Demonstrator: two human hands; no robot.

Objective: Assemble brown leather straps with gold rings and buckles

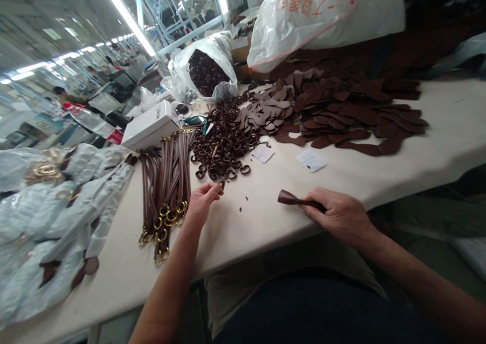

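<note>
The fingers of the right hand (337,215) are closed around a dark brown, leather-like strip with a flared end (288,198); that end pokes out past the fingertips towards the other hand, while the strip's middle lies in the grip, near the front edge of the pale cloth-covered surface (243,242); whether the strip touches the cloth I cannot tell. The fingers of the left hand (202,201) are pinched together, thumb against forefinger, on a small dark brown piece (222,185), mostly hidden, only its edge showing beyond the tips; the two hands are well apart, with a few tiny dark scraps (240,209) between them.

Just beyond the left fingers spreads a heap of small dark brown loops (224,141), the nearest ones close to the tips; to the left of those fingers lies a bundle of long brown straps with gold-coloured metal rings (170,166), ring ends towards the forearm; farther left are many white-wrapped bundles (76,202). Beyond the right fingers lie a white paper square (311,160) and, well past it, a broad pile of flat brown pieces with rounded ends (353,113); a second, similar square (262,152) lies beyond the gap between the hands.
</note>
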